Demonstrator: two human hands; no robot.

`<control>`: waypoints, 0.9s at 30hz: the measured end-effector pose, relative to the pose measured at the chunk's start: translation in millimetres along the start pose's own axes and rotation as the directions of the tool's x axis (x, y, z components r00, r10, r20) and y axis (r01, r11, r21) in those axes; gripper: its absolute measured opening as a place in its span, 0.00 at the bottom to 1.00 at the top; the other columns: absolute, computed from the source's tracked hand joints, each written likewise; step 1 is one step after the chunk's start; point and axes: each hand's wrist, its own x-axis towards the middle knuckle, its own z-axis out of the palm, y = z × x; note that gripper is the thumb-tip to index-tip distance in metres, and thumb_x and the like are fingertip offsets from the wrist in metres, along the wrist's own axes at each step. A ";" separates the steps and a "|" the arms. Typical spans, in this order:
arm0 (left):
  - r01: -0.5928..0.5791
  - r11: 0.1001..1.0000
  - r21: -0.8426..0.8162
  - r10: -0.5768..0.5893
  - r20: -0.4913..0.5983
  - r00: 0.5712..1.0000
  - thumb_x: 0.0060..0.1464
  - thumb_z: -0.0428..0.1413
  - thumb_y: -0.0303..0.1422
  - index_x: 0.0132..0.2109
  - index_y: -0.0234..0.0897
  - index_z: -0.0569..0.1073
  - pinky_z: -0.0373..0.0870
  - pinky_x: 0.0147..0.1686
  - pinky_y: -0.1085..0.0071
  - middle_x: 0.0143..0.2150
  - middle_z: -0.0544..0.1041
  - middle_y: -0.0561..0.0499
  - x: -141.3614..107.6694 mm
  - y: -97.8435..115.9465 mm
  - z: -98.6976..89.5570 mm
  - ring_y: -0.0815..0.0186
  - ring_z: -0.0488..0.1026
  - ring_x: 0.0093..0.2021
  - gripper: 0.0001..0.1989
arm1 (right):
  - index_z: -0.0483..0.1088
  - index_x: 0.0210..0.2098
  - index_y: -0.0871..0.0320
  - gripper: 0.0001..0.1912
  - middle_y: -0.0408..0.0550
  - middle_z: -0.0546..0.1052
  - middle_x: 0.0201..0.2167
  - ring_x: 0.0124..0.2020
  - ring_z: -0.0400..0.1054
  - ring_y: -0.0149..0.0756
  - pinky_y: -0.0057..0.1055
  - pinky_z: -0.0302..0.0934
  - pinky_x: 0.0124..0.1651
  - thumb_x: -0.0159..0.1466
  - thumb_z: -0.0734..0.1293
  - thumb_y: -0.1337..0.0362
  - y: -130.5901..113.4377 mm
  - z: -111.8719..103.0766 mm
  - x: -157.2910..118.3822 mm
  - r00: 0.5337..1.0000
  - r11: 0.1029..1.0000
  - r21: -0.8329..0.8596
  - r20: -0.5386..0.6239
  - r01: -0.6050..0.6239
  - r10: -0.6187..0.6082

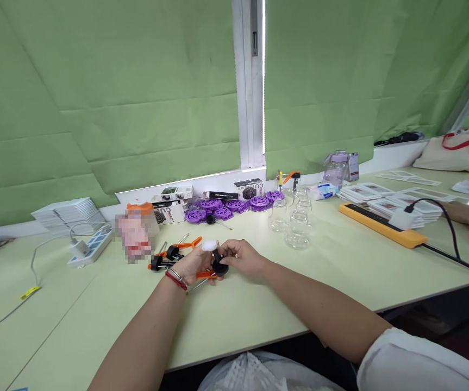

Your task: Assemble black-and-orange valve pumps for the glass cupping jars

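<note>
Near the front middle of the table, my two hands meet on a black part with a round base (220,267). My left hand (194,265) is closed around it from the left. From the right, my right hand (243,256) pinches its upright stem. A white rounded piece (209,246) shows at the top of my left hand; whether it belongs to the part I cannot tell. An orange handle (205,275) and a thin metal rod stick out below my left fingers. Just behind my left wrist lie similar black parts (173,252) with orange handles (189,244) and metal rods.
Purple wheel-shaped pieces (213,208) lie by the wall near printed boxes (169,213). Several clear glass vessels (298,233) stand right of centre. An orange power strip (381,224) and stacked white cards (367,191) are at right, near another person's arm (468,217). A white power strip (91,250) is left.
</note>
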 end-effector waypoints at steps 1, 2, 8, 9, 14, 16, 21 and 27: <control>0.000 1.000 0.001 0.000 0.000 1.000 0.48 0.48 0.53 0.46 0.33 0.66 0.62 0.15 0.72 0.30 0.74 0.44 -0.3 0.3 0.4 0.57 0.74 0.27 0.28 | 0.68 0.29 0.61 0.05 0.39 0.66 0.23 0.25 0.57 0.26 0.26 0.54 0.31 0.52 0.66 0.70 -0.8 0.0 -0.2 1.000 1.000 0.003 0.002 -0.001 0.001; -0.002 1.000 0.003 0.002 0.002 1.000 0.48 0.48 0.53 0.46 0.33 0.66 0.63 0.16 0.72 0.30 0.74 0.44 -0.5 0.5 0.7 0.58 0.74 0.27 0.28 | 0.68 0.29 0.61 0.04 0.39 0.66 0.23 0.25 0.58 0.26 0.26 0.54 0.31 0.52 0.66 0.70 -1.6 0.0 -0.4 1.000 1.000 0.006 0.003 -0.002 0.002; -0.003 1.000 0.003 0.003 0.028 1.000 0.49 0.47 0.53 0.46 0.33 0.66 0.63 0.16 0.72 0.30 0.73 0.44 0.0 -0.3 -0.6 0.60 0.72 0.25 0.28 | 0.68 0.30 0.60 0.05 0.40 0.67 0.23 0.26 0.58 0.27 0.26 0.55 0.31 0.52 0.66 0.70 -5.6 -0.1 -1.6 1.000 1.000 -0.010 0.000 -0.001 0.001; -0.002 1.000 0.002 0.002 0.029 1.000 0.49 0.47 0.54 0.46 0.33 0.66 0.63 0.16 0.72 0.30 0.73 0.44 0.2 -0.6 -0.9 0.60 0.72 0.26 0.28 | 0.68 0.30 0.60 0.05 0.40 0.67 0.23 0.26 0.59 0.27 0.26 0.55 0.31 0.52 0.66 0.70 -5.8 -0.1 -1.7 1.000 1.000 -0.008 -0.001 0.000 0.000; -0.017 1.000 0.010 0.017 0.032 0.999 0.49 0.47 0.54 0.46 0.33 0.66 0.63 0.16 0.72 0.30 0.73 0.44 0.0 -1.2 -1.1 0.60 0.72 0.26 0.28 | 0.68 0.30 0.61 0.05 0.40 0.67 0.24 0.26 0.59 0.27 0.27 0.56 0.32 0.52 0.66 0.70 -5.3 0.4 -1.9 1.000 1.000 0.002 0.000 -0.012 0.012; -0.022 1.000 0.013 0.022 0.029 0.999 0.49 0.47 0.53 0.46 0.33 0.66 0.63 0.16 0.72 0.30 0.73 0.44 -0.3 -1.1 -1.0 0.61 0.71 0.25 0.28 | 0.68 0.30 0.61 0.05 0.40 0.67 0.24 0.26 0.59 0.27 0.27 0.55 0.32 0.52 0.66 0.70 -5.1 0.6 -2.1 1.000 1.000 -0.001 0.001 -0.015 0.015; -0.018 1.000 0.013 0.018 0.021 1.000 0.48 0.48 0.51 0.46 0.33 0.66 0.63 0.16 0.72 0.31 0.73 0.44 -0.7 0.4 0.0 0.61 0.72 0.25 0.27 | 0.68 0.31 0.61 0.06 0.41 0.68 0.24 0.25 0.59 0.27 0.27 0.56 0.31 0.52 0.66 0.69 -4.6 0.7 -2.5 1.000 1.000 0.007 0.003 -0.019 0.019; -0.016 1.000 0.000 0.016 0.028 0.999 0.48 0.49 0.51 0.47 0.33 0.65 0.63 0.16 0.72 0.30 0.72 0.45 -0.4 0.9 0.9 0.62 0.71 0.23 0.28 | 0.66 0.31 0.60 0.07 0.40 0.68 0.24 0.25 0.59 0.27 0.27 0.56 0.30 0.52 0.67 0.67 -3.6 0.3 -1.6 1.000 1.000 -0.015 -0.008 -0.004 0.004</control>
